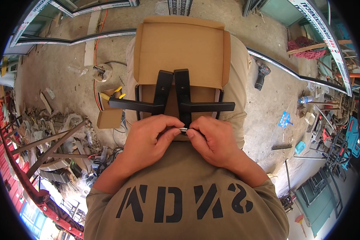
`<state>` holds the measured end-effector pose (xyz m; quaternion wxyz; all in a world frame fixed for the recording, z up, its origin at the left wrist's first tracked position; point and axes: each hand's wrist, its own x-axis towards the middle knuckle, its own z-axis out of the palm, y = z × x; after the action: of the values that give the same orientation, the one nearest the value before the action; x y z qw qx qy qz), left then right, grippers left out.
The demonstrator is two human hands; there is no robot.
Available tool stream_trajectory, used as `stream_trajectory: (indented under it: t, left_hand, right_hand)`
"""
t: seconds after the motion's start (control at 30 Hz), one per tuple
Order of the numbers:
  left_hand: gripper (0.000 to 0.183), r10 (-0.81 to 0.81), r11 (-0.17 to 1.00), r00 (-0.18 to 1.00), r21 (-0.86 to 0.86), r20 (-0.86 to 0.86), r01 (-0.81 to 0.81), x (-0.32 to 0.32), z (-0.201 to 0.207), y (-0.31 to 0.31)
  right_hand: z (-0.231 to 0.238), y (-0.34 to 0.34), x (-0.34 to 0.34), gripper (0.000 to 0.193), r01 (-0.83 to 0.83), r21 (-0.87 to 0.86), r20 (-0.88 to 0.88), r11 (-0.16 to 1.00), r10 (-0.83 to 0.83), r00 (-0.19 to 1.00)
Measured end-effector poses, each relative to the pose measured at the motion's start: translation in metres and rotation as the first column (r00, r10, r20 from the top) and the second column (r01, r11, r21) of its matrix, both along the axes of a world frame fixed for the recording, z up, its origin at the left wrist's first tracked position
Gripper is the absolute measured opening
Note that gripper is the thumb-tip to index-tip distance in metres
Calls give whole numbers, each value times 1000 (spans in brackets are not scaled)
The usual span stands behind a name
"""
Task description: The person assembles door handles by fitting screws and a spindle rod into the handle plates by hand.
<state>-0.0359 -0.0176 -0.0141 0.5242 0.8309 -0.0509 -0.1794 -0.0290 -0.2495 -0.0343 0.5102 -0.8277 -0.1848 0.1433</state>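
Note:
Two black lever door handles with long plates lie side by side over an open cardboard box [182, 52] on my lap. The left door handle [162, 89] points its lever to the left, the right door handle [182, 90] to the right. Just below them, my left hand [152, 134] and my right hand [213, 140] meet, both closed in a pinch. Between their fingertips shows a small silver metal piece [183, 129], thin like a pin or screw. Fingers cover part of it, so its exact kind is hidden.
A smaller cardboard box [110, 119] with a yellow-handled tool stands on the floor to the left. A cordless drill [262, 76] lies to the right. Dark window frames [296, 74] cross the floor ahead. Scrap and offcuts [64, 152] pile up at left.

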Motion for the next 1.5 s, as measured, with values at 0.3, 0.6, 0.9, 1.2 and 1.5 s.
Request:
stream_trajectory:
  t: [0.3,0.6,0.9,1.2,1.5]
  left_hand:
    - [12,-95,993,993,79,70,89,1,6,3]
    - [10,-78,995,994,60,81,73,1,6,2]
    - [9,-100,992,988,83,116,91,5,7,0]
    - [9,-112,990,984,103,136,98,6,8,-2]
    - [9,-99,991,981,107,167,82,5,8,-2]
  right_hand:
    - [-1,-4,2,14,-36,6,11,999,36,999]
    - [3,-3,2,14,-11,-35,63,999,13,998]
    - [3,-6,5,19,-45,-44,104,998,49,993]
    - [9,-2,6,22,-29,-59,78,998,33,996]
    - [3,-3,5,19,-2,-43,122,999,7,993]
